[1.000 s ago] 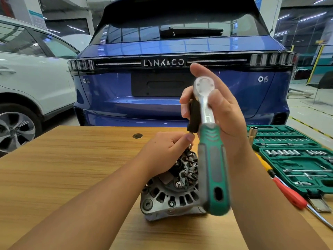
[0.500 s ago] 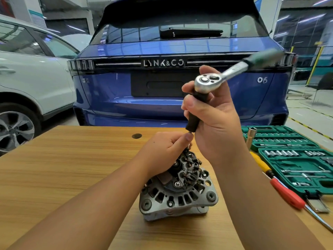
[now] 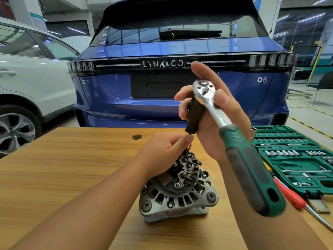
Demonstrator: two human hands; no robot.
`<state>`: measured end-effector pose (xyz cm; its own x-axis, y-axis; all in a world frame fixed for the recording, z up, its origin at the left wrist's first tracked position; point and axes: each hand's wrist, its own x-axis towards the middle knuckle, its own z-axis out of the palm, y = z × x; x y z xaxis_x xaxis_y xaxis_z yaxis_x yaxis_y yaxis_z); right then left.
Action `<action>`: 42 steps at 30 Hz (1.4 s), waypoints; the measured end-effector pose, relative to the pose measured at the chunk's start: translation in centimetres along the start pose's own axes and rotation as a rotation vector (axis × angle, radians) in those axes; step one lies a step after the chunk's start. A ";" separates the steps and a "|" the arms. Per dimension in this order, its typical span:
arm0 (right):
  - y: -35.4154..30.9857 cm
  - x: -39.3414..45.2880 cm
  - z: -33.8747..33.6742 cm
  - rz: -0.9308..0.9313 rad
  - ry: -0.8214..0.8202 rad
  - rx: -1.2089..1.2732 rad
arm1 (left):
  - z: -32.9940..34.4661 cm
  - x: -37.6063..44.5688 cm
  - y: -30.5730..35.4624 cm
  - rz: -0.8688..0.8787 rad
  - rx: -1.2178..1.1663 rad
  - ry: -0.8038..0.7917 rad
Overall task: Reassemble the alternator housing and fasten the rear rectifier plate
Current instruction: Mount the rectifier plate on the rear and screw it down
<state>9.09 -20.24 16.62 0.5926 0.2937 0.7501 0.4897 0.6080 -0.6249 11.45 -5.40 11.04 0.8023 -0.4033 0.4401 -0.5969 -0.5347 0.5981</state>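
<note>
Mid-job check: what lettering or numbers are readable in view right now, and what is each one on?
"LYNK&CO": badge on the blue car's tailgate.
"06": right side of that tailgate, below the tail light.
Small badge at the tailgate's left: too blurred to read.
Markings on the ratchet shank: too blurred.
Wall sign, far left: unreadable.
Socket case: no readable text.

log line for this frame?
left hand: pinches fastener atop alternator | right hand: grips ratchet head, socket above fastener | table
</note>
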 end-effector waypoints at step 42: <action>0.2 0.0 0.9 -0.048 0.433 -0.286 | 0.0 -0.1 0.1 -0.029 0.055 -0.013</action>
<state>8.60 -19.42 16.68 0.7457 -0.0985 0.6589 0.6422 0.3694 -0.6716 11.36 -5.41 11.07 0.8193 -0.3962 0.4144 -0.5731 -0.5862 0.5727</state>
